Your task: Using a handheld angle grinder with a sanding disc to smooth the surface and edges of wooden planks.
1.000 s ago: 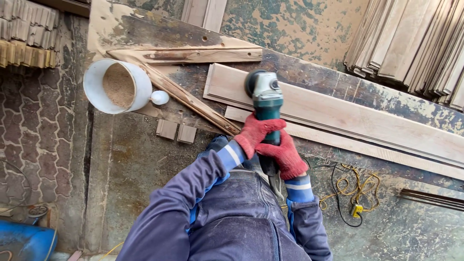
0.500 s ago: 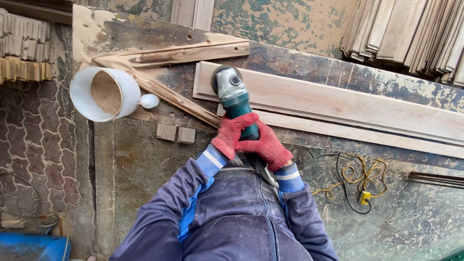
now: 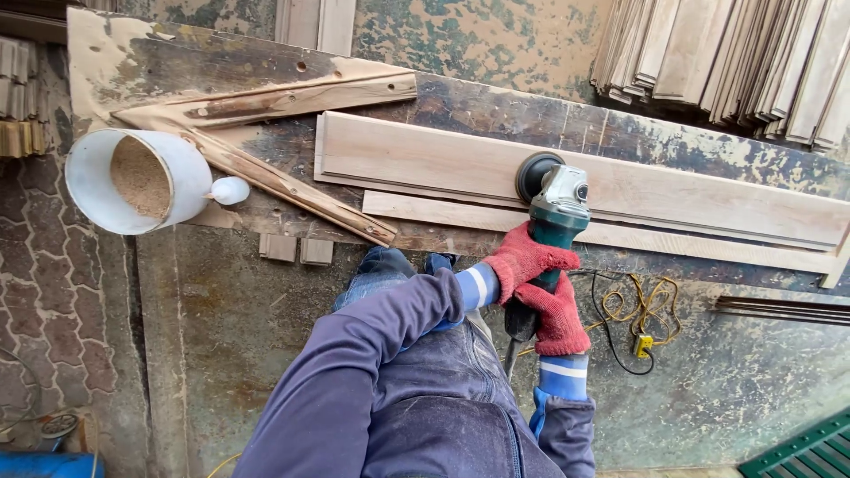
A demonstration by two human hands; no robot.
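Hands (red-gloved), left hand point(image 3: 524, 258) and right hand point(image 3: 558, 315) clamped around green angle grinder point(image 3: 553, 212), disc on long plank point(image 3: 460, 164)

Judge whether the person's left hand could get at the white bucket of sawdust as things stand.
Probably not right away: the left hand is clamped on the grinder, and the white bucket lies far off to its left, though nothing blocks the way.

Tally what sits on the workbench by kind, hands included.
Gloved hands: 2 (left hand, right hand)
Angle grinder: 1
Long pale boards: 2
Rough offcut strips: 2
White bucket of sawdust: 1
Small wood blocks: 2
Total: 10
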